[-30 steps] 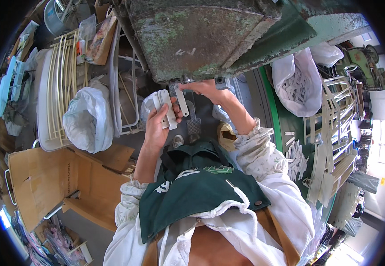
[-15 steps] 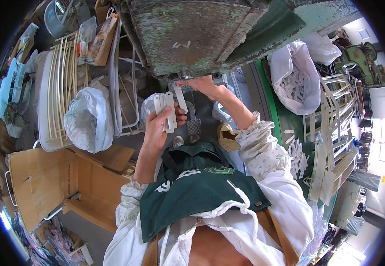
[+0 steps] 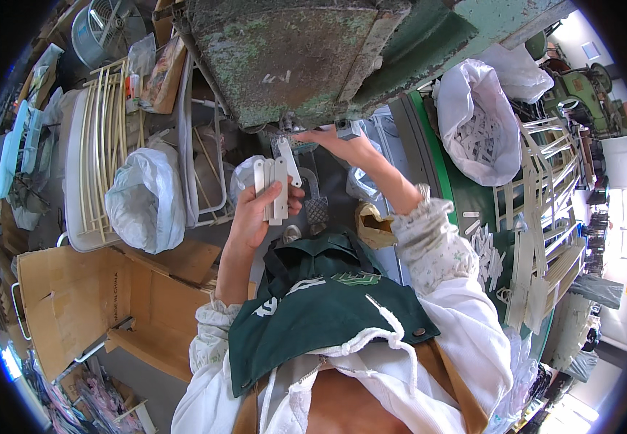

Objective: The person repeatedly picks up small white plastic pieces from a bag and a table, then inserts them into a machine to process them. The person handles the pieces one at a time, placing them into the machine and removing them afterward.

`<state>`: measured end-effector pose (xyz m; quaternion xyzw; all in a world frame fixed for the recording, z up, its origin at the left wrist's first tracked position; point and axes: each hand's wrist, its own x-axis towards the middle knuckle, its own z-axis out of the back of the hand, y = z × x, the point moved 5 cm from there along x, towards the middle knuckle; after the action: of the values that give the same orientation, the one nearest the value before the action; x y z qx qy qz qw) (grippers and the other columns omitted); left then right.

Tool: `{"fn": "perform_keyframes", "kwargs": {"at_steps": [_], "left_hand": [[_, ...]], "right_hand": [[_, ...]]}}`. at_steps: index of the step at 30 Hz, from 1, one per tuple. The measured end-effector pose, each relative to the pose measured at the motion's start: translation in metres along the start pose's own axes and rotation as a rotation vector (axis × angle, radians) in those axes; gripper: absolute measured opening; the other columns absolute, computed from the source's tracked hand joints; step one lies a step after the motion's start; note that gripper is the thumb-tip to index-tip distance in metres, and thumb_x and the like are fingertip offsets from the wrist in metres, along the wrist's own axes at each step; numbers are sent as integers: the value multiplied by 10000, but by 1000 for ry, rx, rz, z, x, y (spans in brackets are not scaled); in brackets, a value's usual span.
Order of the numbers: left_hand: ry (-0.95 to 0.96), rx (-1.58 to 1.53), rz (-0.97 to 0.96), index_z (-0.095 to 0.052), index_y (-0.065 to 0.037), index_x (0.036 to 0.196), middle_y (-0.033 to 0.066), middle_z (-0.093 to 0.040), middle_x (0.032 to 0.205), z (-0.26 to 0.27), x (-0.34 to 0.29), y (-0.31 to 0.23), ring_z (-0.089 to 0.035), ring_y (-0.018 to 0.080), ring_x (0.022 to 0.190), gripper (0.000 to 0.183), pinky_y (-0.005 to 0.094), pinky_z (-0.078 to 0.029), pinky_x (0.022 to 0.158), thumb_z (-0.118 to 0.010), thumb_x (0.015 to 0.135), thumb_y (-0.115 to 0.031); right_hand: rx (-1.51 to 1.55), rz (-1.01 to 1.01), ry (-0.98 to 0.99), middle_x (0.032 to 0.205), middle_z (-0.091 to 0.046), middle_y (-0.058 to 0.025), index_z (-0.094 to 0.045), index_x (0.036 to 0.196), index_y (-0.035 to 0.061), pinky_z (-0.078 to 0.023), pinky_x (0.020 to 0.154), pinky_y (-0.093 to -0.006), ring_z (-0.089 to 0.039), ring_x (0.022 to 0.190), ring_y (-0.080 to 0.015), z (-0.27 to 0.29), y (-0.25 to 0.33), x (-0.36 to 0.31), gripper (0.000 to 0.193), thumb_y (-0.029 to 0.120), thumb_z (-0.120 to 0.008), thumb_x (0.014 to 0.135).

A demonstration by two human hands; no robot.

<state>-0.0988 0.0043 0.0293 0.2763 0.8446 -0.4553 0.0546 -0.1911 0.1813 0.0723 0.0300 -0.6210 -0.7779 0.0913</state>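
Observation:
My left hand [image 3: 252,215] is closed around a small stack of flat white strips [image 3: 273,199] with rounded ends and small holes, held upright. One more white strip [image 3: 286,160] leans at an angle behind the stack. Its upper end lies under the machine's edge and its lower end is by my left fingertips; what supports it is unclear. Beneath the worn green metal machine [image 3: 306,61], my right hand [image 3: 342,145] reaches leftward with fingers stretched out. Its fingertips are close to that strip's upper end, with a small gap showing.
A ridged foot pedal [image 3: 316,208] is below my hands. To the left stand a white plastic bag [image 3: 147,199] and an open cardboard box [image 3: 75,304]. On the right, a white sack [image 3: 479,126] holds many strips, beside loose strips [image 3: 485,253] on a green surface and long pale slats [image 3: 537,217].
My right fingers have straightened and moved slightly off the leaning strip's upper end. The left-hand stack now sits more upright and tighter together. The view has shifted slightly.

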Motion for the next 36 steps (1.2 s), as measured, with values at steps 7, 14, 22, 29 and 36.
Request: {"fn": "perform_keyframes", "kwargs": {"at_steps": [7,14,22,29,36], "left_hand": [[7,25,104,-554,54,1121,164,-652,903,-20,-4,9,-638,198,704,351,300,-526,620,-542,935,-244],[-293,-177,-221,-580,11,1012,49,-558,802,26,-11,28,-399,70,518,301,222,-285,462,-600,913,-273],[-413,-182,-51,-643,5,1010,31,-638,823,4,-23,16,-468,20,554,292,166,-300,466,-705,822,-209],[-255,309,-216,-685,32,919,11,-574,616,5,8,-39,-458,29,516,246,177,-237,446,-646,847,-199],[-215,316,-85,-677,39,867,-7,-522,596,11,38,-37,-422,40,480,248,190,-229,412,-675,812,-203]], "right_hand": [[-69,-101,184,709,-661,-81,-684,894,-32,-472,636,-274,-556,661,-84,-14,2,-57,253,153,-764,742],[-135,393,-128,848,-662,-95,-678,860,7,-514,632,-278,-639,703,-164,-16,44,-101,168,25,-761,715],[-760,1145,0,845,-545,-69,-618,916,-54,-491,473,-252,-577,629,-138,-78,50,-113,343,68,-631,595],[-233,-71,-124,797,-668,-100,-639,1013,-34,-444,558,-251,-544,631,-76,-37,-13,-63,309,236,-666,863],[167,-285,-27,655,-632,-23,-676,870,-16,-392,520,-225,-514,595,-52,-39,-21,-54,223,198,-618,898]]}}
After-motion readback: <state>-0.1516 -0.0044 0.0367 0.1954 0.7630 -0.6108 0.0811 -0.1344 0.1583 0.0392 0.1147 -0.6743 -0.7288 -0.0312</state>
